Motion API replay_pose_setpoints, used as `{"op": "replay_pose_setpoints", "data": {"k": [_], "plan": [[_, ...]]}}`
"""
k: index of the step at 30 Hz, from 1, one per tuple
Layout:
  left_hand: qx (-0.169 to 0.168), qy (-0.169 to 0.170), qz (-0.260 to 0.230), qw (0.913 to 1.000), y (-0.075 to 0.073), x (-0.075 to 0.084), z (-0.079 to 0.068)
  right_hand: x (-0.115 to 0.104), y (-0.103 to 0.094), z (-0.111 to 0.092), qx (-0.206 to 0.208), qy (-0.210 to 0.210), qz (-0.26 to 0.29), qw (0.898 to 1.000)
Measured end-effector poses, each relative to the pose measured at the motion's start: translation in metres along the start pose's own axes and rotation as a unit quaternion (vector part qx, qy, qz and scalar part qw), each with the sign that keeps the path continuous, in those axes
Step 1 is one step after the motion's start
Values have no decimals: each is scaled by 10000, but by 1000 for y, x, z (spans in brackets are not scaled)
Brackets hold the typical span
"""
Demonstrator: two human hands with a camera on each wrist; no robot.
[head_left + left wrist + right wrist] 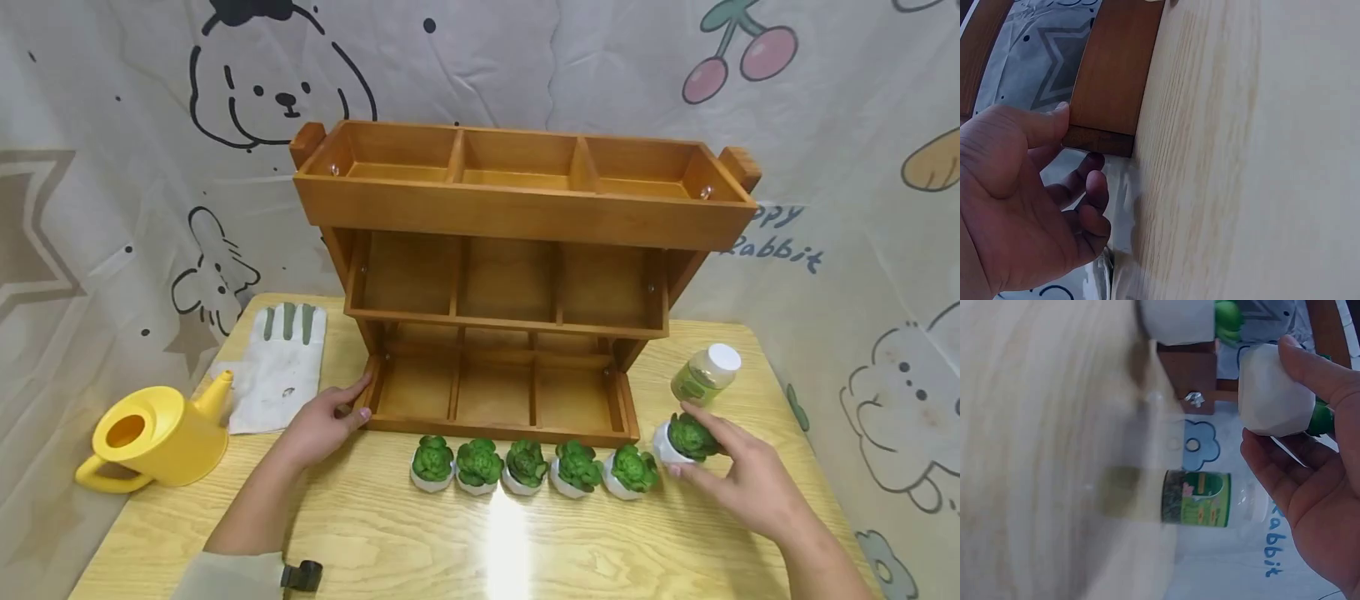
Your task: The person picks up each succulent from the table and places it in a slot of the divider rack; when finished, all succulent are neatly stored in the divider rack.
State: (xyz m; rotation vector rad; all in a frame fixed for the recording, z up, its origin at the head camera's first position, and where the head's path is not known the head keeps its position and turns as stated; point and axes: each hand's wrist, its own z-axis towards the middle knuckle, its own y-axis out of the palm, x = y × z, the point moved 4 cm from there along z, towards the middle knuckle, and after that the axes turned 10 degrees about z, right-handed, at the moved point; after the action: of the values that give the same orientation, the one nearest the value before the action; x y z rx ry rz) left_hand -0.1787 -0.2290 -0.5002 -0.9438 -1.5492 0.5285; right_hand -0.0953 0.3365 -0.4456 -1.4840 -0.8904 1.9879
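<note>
A three-tier wooden planter rack stands on the table, each tier divided into compartments. My left hand grips the front left corner of its bottom tier; in the left wrist view the thumb lies against the wooden front board. To the right of the rack, my right hand holds a small potted succulent between thumb and fingers. Its white pot is raised off the table in the right wrist view. Several matching succulents stand in a row before the rack.
On the left are a yellow watering can and a white work glove with green stripes. A clear jar with a white lid and green label stands behind my right hand. Printed cloth hangs around the wooden table.
</note>
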Motion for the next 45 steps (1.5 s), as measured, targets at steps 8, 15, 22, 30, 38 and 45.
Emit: {"op": "replay_pose_setpoints", "data": {"k": [8,15,22,30,38,45], "plan": [[-13,-2,-238,9997,4,-1,-2,-15,-5,8,124,-40,-27,9999],[19,4,-368,9993,6,-3,-2,-25,-10,17,427,-276,-47,9987],[41,-46,-443,9990,9,-3,-1,-39,-14,25,692,-500,39,9963],[143,-50,-360,9992,10,-3,-2,-58,-17,41,874,-875,14,9923],[143,-87,-376,9992,9,-3,-4,-77,-23,58,976,-1161,127,9883],[147,-94,-433,9989,7,0,-4,-87,-27,71,1002,-1304,315,9859]]}}
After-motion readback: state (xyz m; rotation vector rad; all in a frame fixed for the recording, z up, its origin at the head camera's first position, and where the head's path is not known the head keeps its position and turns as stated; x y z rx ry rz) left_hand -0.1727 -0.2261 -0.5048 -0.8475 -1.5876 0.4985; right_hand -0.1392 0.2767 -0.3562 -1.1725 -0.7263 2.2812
